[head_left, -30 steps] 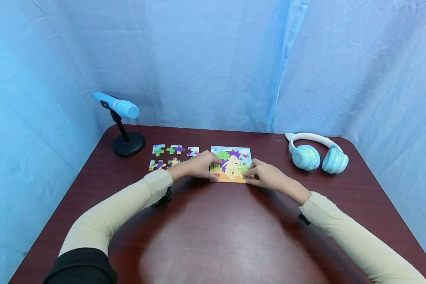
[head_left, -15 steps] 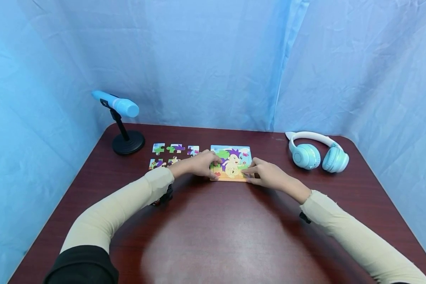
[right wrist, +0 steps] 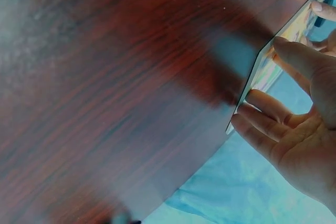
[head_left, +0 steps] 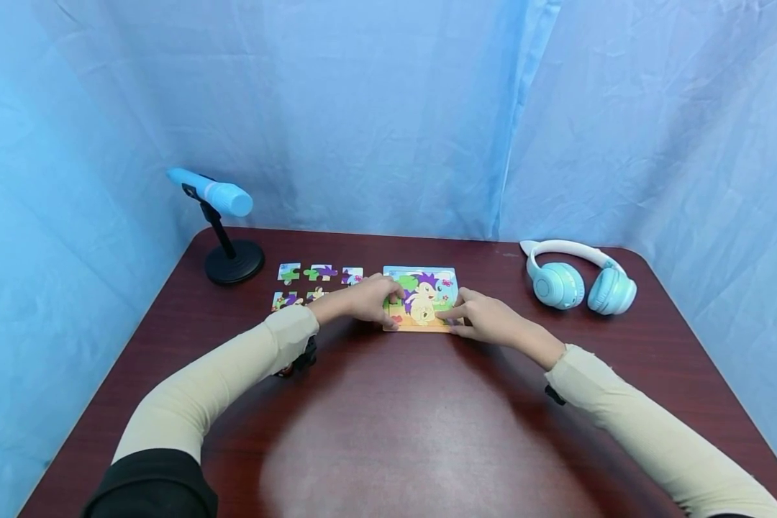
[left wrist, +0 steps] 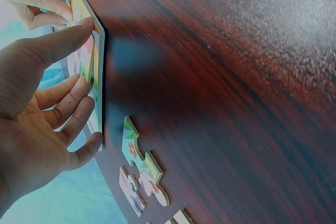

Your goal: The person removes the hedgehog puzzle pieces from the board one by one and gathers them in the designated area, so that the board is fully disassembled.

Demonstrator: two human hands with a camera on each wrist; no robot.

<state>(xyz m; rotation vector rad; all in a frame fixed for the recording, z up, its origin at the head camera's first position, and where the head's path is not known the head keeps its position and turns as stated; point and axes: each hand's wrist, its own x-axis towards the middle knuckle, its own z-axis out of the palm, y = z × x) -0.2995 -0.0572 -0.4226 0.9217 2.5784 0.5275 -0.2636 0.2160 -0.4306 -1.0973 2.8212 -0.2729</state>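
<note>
Both hands unmoved, puzzle board seemingly unshifted

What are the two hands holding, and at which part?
Both hold the puzzle board: the left hand touches its left edge, the right hand its right edge. It lies flat on the table; neither lifts it.

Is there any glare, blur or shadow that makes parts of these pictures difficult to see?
Head view: a pale glare patch on the near table; otherwise sharp. Left wrist view: the left hand is close and soft, shadow beside the puzzle board. Right wrist view: the tabletop is blurred.
</note>
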